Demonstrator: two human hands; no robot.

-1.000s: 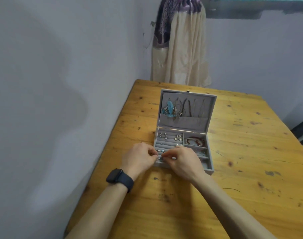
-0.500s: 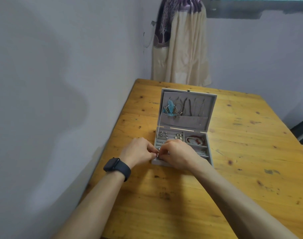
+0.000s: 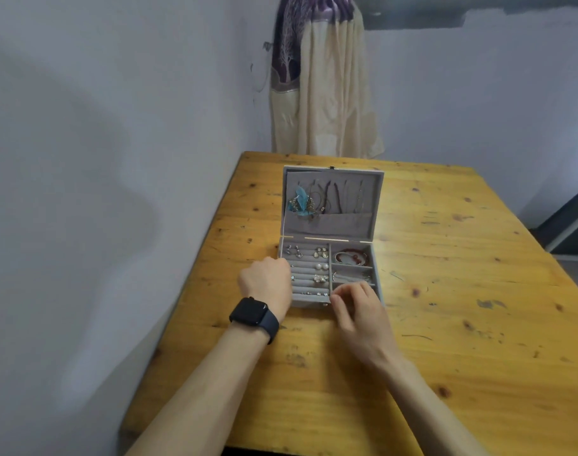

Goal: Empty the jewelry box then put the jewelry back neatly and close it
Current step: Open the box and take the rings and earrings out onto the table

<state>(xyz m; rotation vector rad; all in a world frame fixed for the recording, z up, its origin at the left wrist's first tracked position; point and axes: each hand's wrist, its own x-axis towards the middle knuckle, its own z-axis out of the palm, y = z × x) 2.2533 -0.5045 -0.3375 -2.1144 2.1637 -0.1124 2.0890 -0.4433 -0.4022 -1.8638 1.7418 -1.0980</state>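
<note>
The grey jewelry box [image 3: 376,258] stands open on the wooden table [image 3: 462,307], its lid upright. Necklaces [image 3: 343,199] and a blue feather earring [image 3: 301,200] hang inside the lid. Several small earrings [image 3: 320,266] sit in the padded rows on the left, and a red bracelet [image 3: 350,257] lies in the back right compartment. My left hand [image 3: 264,284], with a black watch on its wrist, curls its fingers onto the box's left wall. My right hand [image 3: 356,307] hovers over the front right compartment, fingers loosely curled, with nothing seen in them.
The table's left edge runs close to a grey wall. A cream and purple curtain [image 3: 324,93] hangs behind the table's far edge. Bare wood stretches to the right of the box and in front of it.
Both hands were pinching together at the front left padded rows. They have since parted: the left has drawn back to the box's left wall, the right has slid right to the front right compartment.
</note>
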